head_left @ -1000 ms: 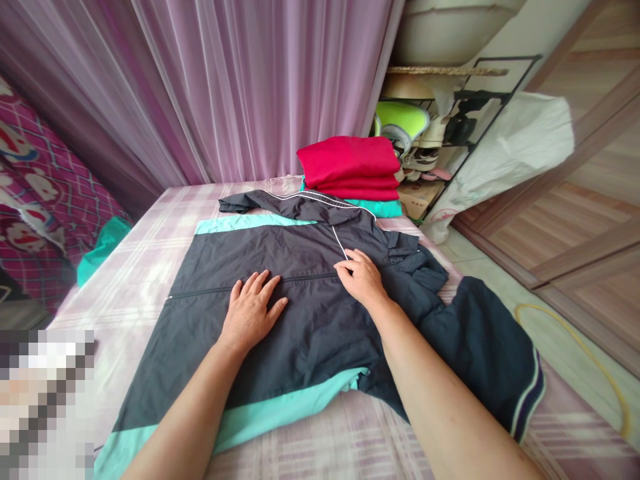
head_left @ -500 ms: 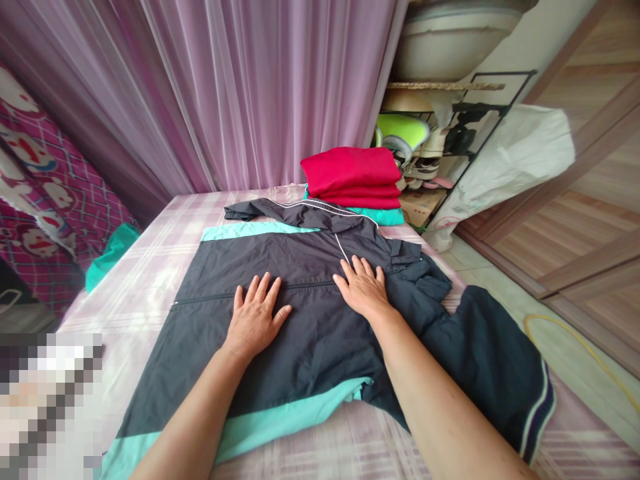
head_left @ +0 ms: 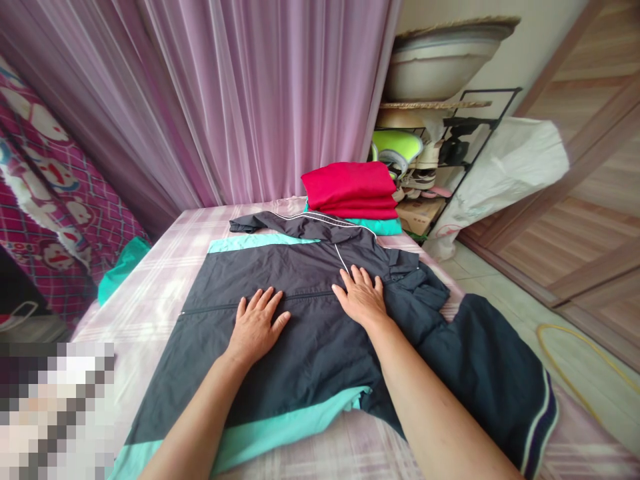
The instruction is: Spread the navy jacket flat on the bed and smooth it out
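Note:
A dark zip-up jacket (head_left: 210, 360) with turquoise side panels and white piping lies spread out, front side up, on a checked pink-and-white cloth (head_left: 150, 267). My left hand (head_left: 257, 323) rests flat on the jacket's middle, just below the zip line, fingers spread. Nearer the collar, my right hand (head_left: 361, 295) also lies palm down with fingers apart, touching the fabric by the zip. One sleeve is drawn across the far side; the other sleeve (head_left: 493, 373) reaches out to the right, its striped cuff near the edge.
Folded red cloth (head_left: 350, 190) sits on turquoise cloth (head_left: 377, 227) beyond the jacket. A purple curtain (head_left: 250, 100) hangs behind. Right of it, a rack holds shoes (head_left: 420, 179) and a large basin (head_left: 440, 63). A white bag (head_left: 515, 167) and a yellow cord (head_left: 565, 367) are on the right.
The view has tilted slightly, so the scene sits a little lower. Both hands stay flat on the jacket in nearly the same places.

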Motion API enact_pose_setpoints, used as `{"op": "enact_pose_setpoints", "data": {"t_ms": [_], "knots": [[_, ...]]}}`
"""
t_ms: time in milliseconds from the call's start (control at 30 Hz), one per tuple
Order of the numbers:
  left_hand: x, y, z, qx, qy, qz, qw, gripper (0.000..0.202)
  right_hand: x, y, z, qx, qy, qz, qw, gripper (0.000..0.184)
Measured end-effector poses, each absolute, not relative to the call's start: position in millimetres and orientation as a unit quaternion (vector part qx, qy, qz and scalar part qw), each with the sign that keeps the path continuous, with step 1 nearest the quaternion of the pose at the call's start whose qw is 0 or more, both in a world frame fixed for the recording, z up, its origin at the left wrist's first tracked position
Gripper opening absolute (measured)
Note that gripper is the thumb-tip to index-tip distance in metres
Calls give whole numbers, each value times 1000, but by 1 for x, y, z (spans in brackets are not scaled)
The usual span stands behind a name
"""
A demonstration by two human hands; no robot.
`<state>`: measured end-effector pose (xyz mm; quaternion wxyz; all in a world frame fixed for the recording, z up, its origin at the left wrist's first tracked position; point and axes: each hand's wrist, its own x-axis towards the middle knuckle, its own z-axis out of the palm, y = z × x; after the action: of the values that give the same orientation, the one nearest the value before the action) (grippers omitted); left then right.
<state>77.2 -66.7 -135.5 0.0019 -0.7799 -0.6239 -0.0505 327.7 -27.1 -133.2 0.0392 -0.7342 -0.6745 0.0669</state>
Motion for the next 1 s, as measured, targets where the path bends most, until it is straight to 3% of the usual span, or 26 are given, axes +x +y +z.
{"op": "enact_pose_setpoints", "data": {"t_ms": [167,433,633,833,1000], "knots": [[74,-53,-116,-776,-630,-30,-27,52,327,-28,-133,-731,-677,70,54,60],[83,33,-99,-819,-570,-43,49,56,327,-28,-134,-727,-680,64,71,59],[71,88,-122,-764,-644,33,-27,68,327,-28,-138,-726,-681,60,72,58],[78,113,-91,-767,-632,85,-72,65,327,-28,-137,-726,-679,65,80,58],[89,116,-98,-764,-645,1,19,62,327,-29,-135,-723,-681,73,93,58]]}}
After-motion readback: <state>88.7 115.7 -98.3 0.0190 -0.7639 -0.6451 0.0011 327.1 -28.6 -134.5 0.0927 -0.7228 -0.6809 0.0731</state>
